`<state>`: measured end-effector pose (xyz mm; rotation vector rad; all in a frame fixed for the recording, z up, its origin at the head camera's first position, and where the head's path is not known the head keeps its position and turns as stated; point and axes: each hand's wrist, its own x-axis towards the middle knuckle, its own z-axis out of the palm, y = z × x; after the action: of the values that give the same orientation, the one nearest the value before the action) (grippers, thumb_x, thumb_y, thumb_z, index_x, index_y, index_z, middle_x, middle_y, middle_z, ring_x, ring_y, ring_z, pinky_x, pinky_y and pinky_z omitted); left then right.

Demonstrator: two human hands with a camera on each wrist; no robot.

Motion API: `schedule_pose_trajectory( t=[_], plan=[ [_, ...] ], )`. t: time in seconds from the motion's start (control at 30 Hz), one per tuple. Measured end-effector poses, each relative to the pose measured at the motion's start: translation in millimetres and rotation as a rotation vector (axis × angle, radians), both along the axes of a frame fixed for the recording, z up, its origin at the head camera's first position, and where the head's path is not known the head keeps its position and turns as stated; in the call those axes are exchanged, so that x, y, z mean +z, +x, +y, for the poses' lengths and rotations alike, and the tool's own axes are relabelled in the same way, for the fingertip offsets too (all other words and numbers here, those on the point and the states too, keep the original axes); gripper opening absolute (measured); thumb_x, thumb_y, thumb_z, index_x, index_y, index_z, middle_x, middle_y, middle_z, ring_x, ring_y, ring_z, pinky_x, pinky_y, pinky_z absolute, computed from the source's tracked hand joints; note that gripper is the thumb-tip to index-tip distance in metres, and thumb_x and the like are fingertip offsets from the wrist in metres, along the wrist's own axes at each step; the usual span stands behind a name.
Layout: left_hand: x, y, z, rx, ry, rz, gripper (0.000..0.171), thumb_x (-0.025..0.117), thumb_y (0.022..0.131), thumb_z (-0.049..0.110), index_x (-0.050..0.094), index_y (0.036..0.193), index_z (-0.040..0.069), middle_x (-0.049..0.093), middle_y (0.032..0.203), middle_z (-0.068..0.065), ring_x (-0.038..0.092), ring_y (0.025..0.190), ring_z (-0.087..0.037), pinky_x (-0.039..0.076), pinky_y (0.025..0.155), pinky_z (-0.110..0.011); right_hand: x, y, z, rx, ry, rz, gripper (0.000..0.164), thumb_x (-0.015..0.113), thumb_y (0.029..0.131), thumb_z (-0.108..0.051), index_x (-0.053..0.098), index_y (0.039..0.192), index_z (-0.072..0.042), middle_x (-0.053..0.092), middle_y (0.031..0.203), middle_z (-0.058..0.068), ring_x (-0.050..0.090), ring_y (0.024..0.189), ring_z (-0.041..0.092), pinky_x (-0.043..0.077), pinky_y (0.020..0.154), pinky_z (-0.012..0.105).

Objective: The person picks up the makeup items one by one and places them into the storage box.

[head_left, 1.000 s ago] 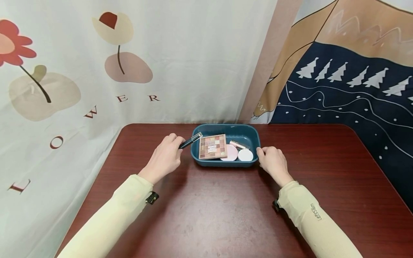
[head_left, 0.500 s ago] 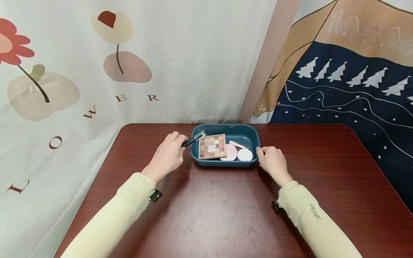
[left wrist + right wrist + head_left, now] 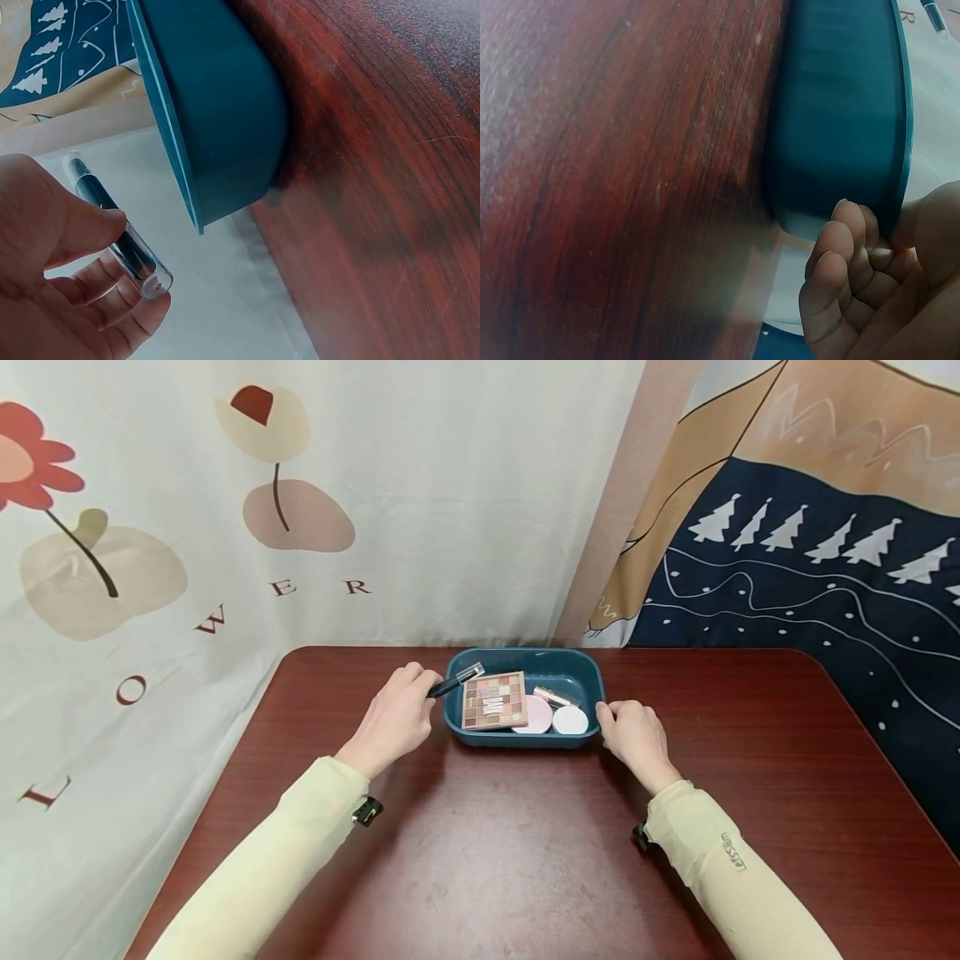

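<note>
My left hand [image 3: 397, 714] pinches a slim dark cosmetic tube with clear ends [image 3: 116, 221] between thumb and fingers. The tube's tip hangs over the left rim of a teal tray [image 3: 525, 741], near the eyeshadow palette [image 3: 487, 702]. At the tray's right end, my right hand [image 3: 633, 735] grips the rim, thumb on the inner side and curled fingers [image 3: 829, 277] outside. Within the tray the palette overlaps a pale pink round compact [image 3: 538, 715]. Beside that lie a white round case [image 3: 570, 721] and a small metallic tube [image 3: 555, 697].
The tray sits at the back edge of a reddish-brown table [image 3: 487, 860]. A printed white curtain [image 3: 450, 510] hangs right behind it, and a navy cloth with trees [image 3: 810, 585] hangs at the right.
My left hand has moved slightly right and away from me, carrying the cosmetic tube further over the tray's left side. The right hand and the tray hold still.
</note>
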<state>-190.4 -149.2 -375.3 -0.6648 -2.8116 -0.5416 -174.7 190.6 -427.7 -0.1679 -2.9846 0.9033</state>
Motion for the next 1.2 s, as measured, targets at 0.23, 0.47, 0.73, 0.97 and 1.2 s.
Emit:
schedule_pose_trajectory(
  t=[0.23, 0.47, 0.73, 0.97, 1.2],
  plan=[
    [-1.5, -2.8, 1.9, -0.008, -0.002, 0.005, 0.017, 0.064, 0.095, -0.003, 0.068, 0.112, 0.001, 0.057, 0.097, -0.011, 0.052, 0.092, -0.030, 0.051, 0.079, -0.042, -1.3, -0.3, -0.2, 0.003, 0.004, 0.011, 0.048, 0.050, 0.106, -0.030, 0.070, 0.069, -0.008, 0.067, 0.059, -0.001, 0.066, 0.072, 0.027, 0.047, 0.064, 0.038],
    [-1.8, -6.0, 7.4, -0.015, -0.007, -0.005, 0.019, 0.062, 0.096, -0.002, 0.068, 0.115, 0.001, 0.057, 0.100, -0.011, 0.052, 0.094, -0.030, 0.052, 0.081, -0.042, -0.8, -0.4, -0.7, 0.006, 0.010, 0.014, 0.046, 0.050, 0.106, -0.030, 0.073, 0.072, -0.009, 0.067, 0.059, -0.001, 0.066, 0.072, 0.028, 0.048, 0.064, 0.039],
    [-2.5, -6.5, 11.8, -0.031, 0.010, -0.003, 0.022, 0.063, 0.097, -0.002, 0.068, 0.118, -0.001, 0.059, 0.102, -0.013, 0.053, 0.096, -0.031, 0.052, 0.082, -0.043, 0.7, 0.0, -0.6, 0.008, 0.014, 0.012, 0.045, 0.050, 0.106, -0.029, 0.074, 0.074, -0.009, 0.068, 0.060, -0.001, 0.066, 0.075, 0.030, 0.050, 0.067, 0.043],
    [-2.5, -9.3, 16.2, -0.046, -0.006, -0.014, 0.024, 0.063, 0.098, -0.001, 0.068, 0.121, 0.000, 0.060, 0.106, -0.013, 0.054, 0.100, -0.030, 0.053, 0.086, -0.043, 0.4, -0.2, -0.6, 0.001, 0.013, 0.006, 0.044, 0.050, 0.106, -0.030, 0.076, 0.077, -0.010, 0.068, 0.059, -0.001, 0.067, 0.076, 0.030, 0.050, 0.069, 0.043],
    [-2.1, -12.5, 19.5, -0.064, -0.024, -0.019, 0.024, 0.064, 0.097, -0.001, 0.068, 0.121, -0.001, 0.060, 0.106, -0.013, 0.054, 0.100, -0.030, 0.053, 0.086, -0.042, 0.0, -0.1, -0.3, 0.006, 0.014, 0.013, 0.043, 0.050, 0.106, -0.029, 0.077, 0.079, -0.010, 0.068, 0.059, -0.001, 0.067, 0.077, 0.031, 0.051, 0.069, 0.045]
  ],
)
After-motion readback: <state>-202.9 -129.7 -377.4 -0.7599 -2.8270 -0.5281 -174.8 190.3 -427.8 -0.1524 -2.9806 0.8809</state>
